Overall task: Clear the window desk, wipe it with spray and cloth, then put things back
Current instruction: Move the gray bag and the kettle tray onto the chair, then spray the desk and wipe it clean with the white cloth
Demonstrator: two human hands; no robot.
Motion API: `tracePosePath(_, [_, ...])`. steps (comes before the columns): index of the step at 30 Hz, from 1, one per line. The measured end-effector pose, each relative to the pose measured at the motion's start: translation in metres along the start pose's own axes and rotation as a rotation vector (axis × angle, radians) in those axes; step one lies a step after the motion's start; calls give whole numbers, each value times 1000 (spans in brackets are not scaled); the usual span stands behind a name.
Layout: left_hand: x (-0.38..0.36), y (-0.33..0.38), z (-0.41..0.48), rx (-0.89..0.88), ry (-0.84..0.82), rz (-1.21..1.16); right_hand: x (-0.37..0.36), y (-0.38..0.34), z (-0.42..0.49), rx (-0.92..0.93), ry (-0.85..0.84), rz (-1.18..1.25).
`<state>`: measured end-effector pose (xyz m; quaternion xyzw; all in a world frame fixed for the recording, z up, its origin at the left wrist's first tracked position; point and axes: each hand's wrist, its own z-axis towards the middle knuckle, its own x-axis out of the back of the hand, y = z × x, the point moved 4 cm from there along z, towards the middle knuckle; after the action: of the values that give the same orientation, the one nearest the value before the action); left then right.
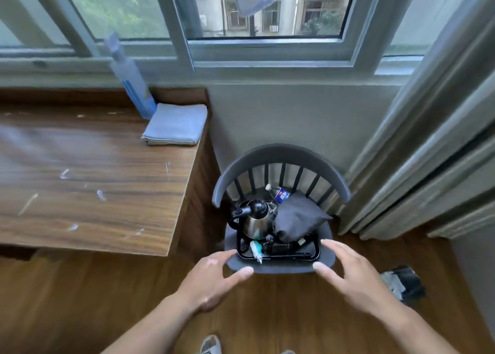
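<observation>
The wooden window desk (93, 182) fills the left side, its top bare but for a blue spray bottle (132, 86) at the back right corner and a folded blue cloth (175, 124) beside it. To the desk's right stands a grey chair (281, 158). On its seat lies a black tray (312, 256) holding a steel kettle (255, 219), a dark pouch (297, 217), a small teal item (255, 248) and a water bottle (280, 193). My left hand (214, 278) and right hand (351, 273) hover open at the seat's front edge, either side of the tray, touching nothing.
Grey curtains (428, 153) hang at the right. A dark bundle (404, 284) lies on the wooden floor by the wall. Window frame and sill run along the back. White scuffs mark the desk top.
</observation>
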<state>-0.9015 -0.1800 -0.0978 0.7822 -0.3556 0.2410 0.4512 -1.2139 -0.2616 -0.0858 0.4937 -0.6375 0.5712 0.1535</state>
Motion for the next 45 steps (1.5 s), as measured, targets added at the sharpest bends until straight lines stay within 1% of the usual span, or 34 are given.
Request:
tracePosePath(5, [41, -2, -27, -67, 71, -31, -12, -58, -2, 87, 81, 83])
tracePosePath(10, [102, -31, -49, -154, 111, -66, -39, -152, 2, 143, 135, 98])
tracePosePath(14, [166, -91, -66, -195, 139, -101, -74, -232, 14, 158, 132, 122])
tracePosePath(20, [259, -215, -87, -114, 236, -160, -135, -357, 50, 198, 96, 121])
tracePosePath(25, [304, -271, -91, -92, 246, -191, -163, -423, 76, 223, 57, 105])
tracePosePath(27, [315, -285, -85, -99, 258, -182, -169, -438, 85, 238, 60, 70])
tracePosePath(30, [323, -295, -69, -117, 270, -204, -173, -444, 97, 206, 59, 28])
tracePosePath(35, [335, -290, -37, -136, 267, -227, -171, -441, 122, 181, 52, 54])
tracePosePath(40, [359, -259, 10, -149, 265, -272, -158, -426, 159, 165, 58, 89])
tracePosePath(45, [403, -213, 84, -151, 340, -313, -131, -409, 202, 174, 76, 127])
